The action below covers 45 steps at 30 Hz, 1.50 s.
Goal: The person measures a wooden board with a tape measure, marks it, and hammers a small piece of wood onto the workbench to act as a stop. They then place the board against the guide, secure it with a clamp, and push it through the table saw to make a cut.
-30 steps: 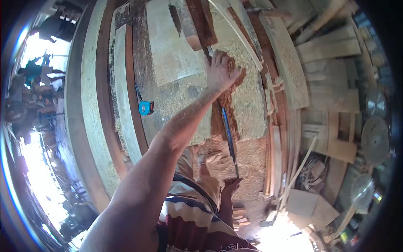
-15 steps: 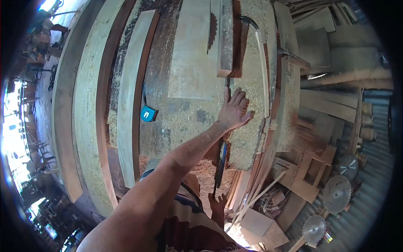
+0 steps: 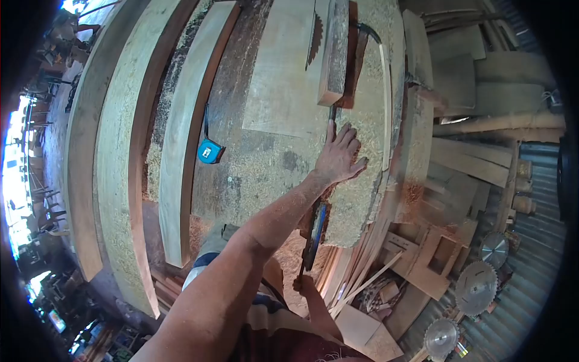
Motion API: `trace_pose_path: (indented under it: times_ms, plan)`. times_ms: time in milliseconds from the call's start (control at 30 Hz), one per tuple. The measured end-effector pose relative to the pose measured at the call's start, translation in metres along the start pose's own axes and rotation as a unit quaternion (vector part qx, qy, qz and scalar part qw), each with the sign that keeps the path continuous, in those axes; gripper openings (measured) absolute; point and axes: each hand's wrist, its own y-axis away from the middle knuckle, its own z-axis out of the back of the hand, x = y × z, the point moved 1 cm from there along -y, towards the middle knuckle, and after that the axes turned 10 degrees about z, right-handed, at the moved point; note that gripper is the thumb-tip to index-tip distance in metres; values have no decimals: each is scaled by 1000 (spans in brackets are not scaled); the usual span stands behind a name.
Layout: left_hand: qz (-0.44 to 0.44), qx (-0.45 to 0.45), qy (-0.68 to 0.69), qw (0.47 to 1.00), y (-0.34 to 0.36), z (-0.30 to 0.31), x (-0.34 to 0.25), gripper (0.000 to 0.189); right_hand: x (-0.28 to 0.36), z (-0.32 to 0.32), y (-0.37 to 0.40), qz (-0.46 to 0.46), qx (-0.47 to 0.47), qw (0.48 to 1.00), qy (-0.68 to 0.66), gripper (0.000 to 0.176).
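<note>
Head: sawblades (image 3: 469,295) flank a sawdusty bench (image 3: 259,175), left hand (image 3: 338,160) spread, right hand (image 3: 305,283) gripping bar (image 3: 311,250).

Woodworking workshop: toothed blade (image 3: 314,42) rising beside sawdust-strewn bench top (image 3: 259,184), thick planks (image 3: 178,133), circular saw blades (image 3: 476,289), corrugated wall (image 3: 531,241).

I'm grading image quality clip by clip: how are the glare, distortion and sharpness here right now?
Head view: white glare blows out patches along the picture's left edge; head view again: wide-angle distortion bows the long planks, and the corners go black; same head view: the tape measure and left hand look fairly distinct, while the right hand is dim, its fingers hard to separate.
</note>
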Motion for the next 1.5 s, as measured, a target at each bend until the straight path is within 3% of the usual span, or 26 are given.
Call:
trace_pose_path:
  times_ms: [33, 67, 167, 200, 300, 367, 433, 500, 533, 600, 700, 767, 833, 933, 1033, 1067, 1100, 1133, 1233, 1300, 1333, 1433, 1500]
  plan:
    - [1, -7, 5, 1000, 1, -1, 1, 60, 0, 1, 0, 15, 39, 999, -25, 23]
    - [-3, -7, -8, 1000, 0, 0, 1, 60, 5, -23, 17, 78, -121, 983, 112, 29]
    - [-13, -1, -41, 999, 7, -2, 0, 58, -1, -23, 27, 117, -79, 971, 190, 37]
    - [-14, -11, -49, 999, 6, -3, 0, 58, -3, -15, 32, 94, -8, 979, 179, 44]
    - [-7, -11, -56, 998, 6, -2, 0, 57, -20, -25, 58, 105, 67, 988, 92, 48]
    - [-6, -15, -59, 998, 3, -2, -1, 58, -8, -48, 70, 67, -25, 993, -99, 39]
    - [-6, -23, -64, 998, 5, -4, -1, 61, -1, -90, 82, 13, -155, 948, -277, 29]
    - [-7, -17, -55, 998, 4, -5, -1, 61, -10, -79, 61, 19, -143, 980, -140, 25]
    - [-10, -12, -50, 999, 3, -6, -1, 61, -7, -68, 58, -43, -135, 981, -136, 25]
    - [-18, -16, -53, 998, 1, -7, 1, 61, 10, -69, 67, -124, -81, 979, -138, 23]
    - [-17, -10, -58, 998, 1, -11, -1, 61, 36, -57, 57, -243, 44, 969, 1, 24]
    - [-14, 0, -63, 998, 3, -12, -3, 61, 67, -49, 41, -389, 193, 897, 89, 29]
    - [-16, 8, -74, 997, 2, -11, -3, 61, 75, -52, 34, -422, 241, 862, 143, 33]
    - [-21, 10, -71, 997, 0, -14, -7, 63, 74, -51, 41, -409, 239, 873, 111, 43]
    - [-16, 14, -78, 997, 5, -12, -5, 64, 58, -43, 56, -229, 188, 937, 186, 51]
    - [-21, 16, -77, 997, 4, -12, -5, 65, 48, -37, 73, -136, 129, 974, 124, 55]
    - [-28, 5, -79, 996, 1, -11, -4, 66, 36, -38, 89, -18, 61, 987, 149, 56]
    - [-34, -2, -79, 996, 3, -11, -6, 67, 21, -37, 104, 97, -15, 981, 166, 57]
    - [-58, -14, -43, 997, 4, -19, 4, 71, -10, -48, 145, 279, -77, 953, 88, 50]
    - [-77, -14, 40, 996, 5, -27, 3, 71, -28, -71, 158, 351, -163, 919, 71, 52]
    - [-73, -6, -15, 997, 3, -21, -6, 73, -49, -60, 136, 361, -164, 916, 64, 55]
    - [-97, -20, -104, 990, 4, -17, -7, 77, -58, -108, 122, 429, -290, 850, -101, 51]
    - [-137, -19, -97, 986, 9, -18, 0, 77, -68, -116, 105, 484, -264, 827, -105, 66]
